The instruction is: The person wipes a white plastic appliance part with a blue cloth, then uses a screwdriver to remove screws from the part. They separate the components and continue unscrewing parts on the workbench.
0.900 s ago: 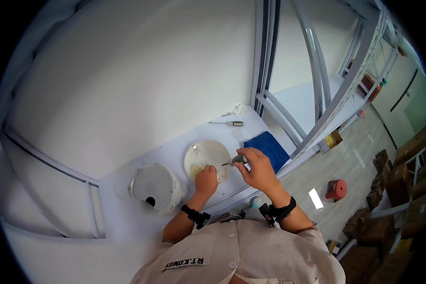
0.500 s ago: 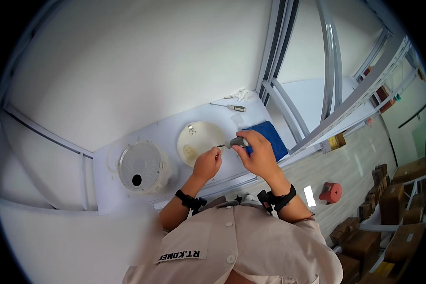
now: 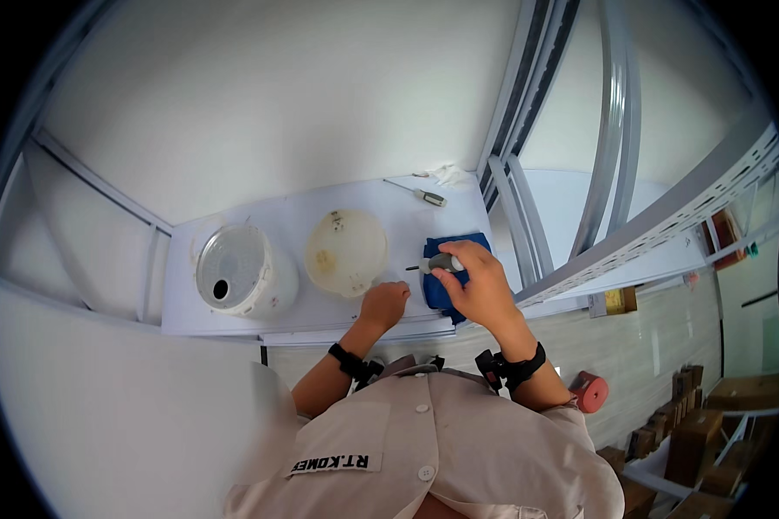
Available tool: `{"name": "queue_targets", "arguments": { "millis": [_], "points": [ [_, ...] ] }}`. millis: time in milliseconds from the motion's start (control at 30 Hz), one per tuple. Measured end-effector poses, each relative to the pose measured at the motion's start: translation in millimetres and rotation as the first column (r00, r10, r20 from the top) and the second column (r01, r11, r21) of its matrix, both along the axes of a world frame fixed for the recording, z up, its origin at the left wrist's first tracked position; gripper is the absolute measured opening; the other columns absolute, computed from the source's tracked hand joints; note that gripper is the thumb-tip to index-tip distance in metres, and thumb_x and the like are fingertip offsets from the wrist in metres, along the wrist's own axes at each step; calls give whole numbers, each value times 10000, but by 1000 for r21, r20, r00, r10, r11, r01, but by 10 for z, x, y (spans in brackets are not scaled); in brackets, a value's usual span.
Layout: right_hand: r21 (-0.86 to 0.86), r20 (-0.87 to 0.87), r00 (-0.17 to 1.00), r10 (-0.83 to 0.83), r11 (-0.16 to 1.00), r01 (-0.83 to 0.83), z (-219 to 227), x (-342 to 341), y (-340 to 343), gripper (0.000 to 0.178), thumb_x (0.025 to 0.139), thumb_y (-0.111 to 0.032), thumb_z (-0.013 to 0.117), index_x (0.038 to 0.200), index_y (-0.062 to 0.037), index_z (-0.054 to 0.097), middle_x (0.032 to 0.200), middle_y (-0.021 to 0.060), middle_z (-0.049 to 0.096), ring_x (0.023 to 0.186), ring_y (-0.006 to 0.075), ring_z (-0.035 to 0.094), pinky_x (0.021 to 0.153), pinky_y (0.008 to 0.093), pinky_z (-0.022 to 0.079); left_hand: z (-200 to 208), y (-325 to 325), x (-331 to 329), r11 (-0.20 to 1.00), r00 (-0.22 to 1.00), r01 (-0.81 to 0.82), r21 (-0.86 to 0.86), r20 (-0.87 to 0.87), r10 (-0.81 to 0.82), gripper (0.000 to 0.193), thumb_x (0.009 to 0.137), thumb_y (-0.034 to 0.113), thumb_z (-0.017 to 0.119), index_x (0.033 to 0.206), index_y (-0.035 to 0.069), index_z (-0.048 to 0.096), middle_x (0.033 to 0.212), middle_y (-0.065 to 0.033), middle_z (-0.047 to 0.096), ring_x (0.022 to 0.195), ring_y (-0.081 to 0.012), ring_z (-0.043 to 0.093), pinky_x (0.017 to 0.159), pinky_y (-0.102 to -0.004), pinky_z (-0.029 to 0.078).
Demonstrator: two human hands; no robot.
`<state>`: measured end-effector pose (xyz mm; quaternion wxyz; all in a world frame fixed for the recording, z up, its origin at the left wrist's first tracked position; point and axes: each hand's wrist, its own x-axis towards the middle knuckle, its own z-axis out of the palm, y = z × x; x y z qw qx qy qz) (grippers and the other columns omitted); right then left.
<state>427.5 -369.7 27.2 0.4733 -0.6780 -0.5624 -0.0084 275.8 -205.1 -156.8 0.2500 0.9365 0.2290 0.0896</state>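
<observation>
My right hand [image 3: 478, 284] grips a screwdriver [image 3: 438, 263] by its grey and white handle, its short shaft pointing left. Beneath it lies a folded blue cloth [image 3: 439, 291]. To the left, my left hand [image 3: 384, 306] is closed, with its fingers curled; whatever they may hold is hidden. That hand is close to the near right edge of a round, cream-coloured plastic lid or shallow dish [image 3: 355, 251], which has a yellowish stain and a small fitting near its far rim.
A white bucket [image 3: 277, 285] with a dark round hole in its top stands at the table's left. Farther back lie another screwdriver [image 3: 429, 197] and crumpled white tissue [image 3: 448, 176]. Metal frame posts [image 3: 528, 95] rise at the right. A red roll [image 3: 590, 392] is on the floor.
The screwdriver's tip has come away from my left fingers, leaving a gap between the hands. The view has shifted, and the lid or dish appears farther left.
</observation>
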Motion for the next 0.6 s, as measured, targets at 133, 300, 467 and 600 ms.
{"name": "queue_targets", "arguments": {
  "millis": [133, 300, 467, 600],
  "points": [
    [17, 31, 998, 56, 998, -57, -14, 135, -74, 375, 860, -48, 846, 1202, -29, 695, 1101, 167, 746, 978, 374, 722, 852, 412, 587, -60, -158, 28, 987, 987, -158, 7, 16, 158, 113, 978, 194, 653, 968, 103, 718, 941, -145, 761, 913, -402, 723, 783, -529, 566],
    [4, 33, 990, 140, 990, -140, -43, 256, -122, 383, 856, -47, 845, 1208, -32, 696, 1106, 175, 752, 986, 382, 725, 859, 419, 588, -159, -255, -1, 963, 958, -268, -18, 100, 268, 123, 971, 171, 670, 1051, 120, 749, 993, -127, 759, 921, -383, 722, 784, -512, 570],
    [-7, 51, 982, 184, 983, -184, -58, 363, -158, 366, 855, -77, 844, 1186, -30, 696, 1102, 153, 746, 1020, 377, 713, 865, 432, 582, -76, -371, 66, 929, 928, -368, 20, 64, 366, 116, 943, 175, 709, 1023, 130, 781, 970, -114, 742, 908, -374, 717, 782, -492, 575],
    [-35, 32, 977, 211, 977, -210, -19, 398, -202, 369, 858, -81, 846, 1192, -32, 695, 1108, 157, 746, 1019, 382, 713, 868, 437, 582, -196, -365, 90, 894, 889, -444, -63, 96, 449, 99, 898, 172, 743, 972, 123, 785, 945, -127, 737, 901, -383, 712, 790, -495, 576]
  ]
}}
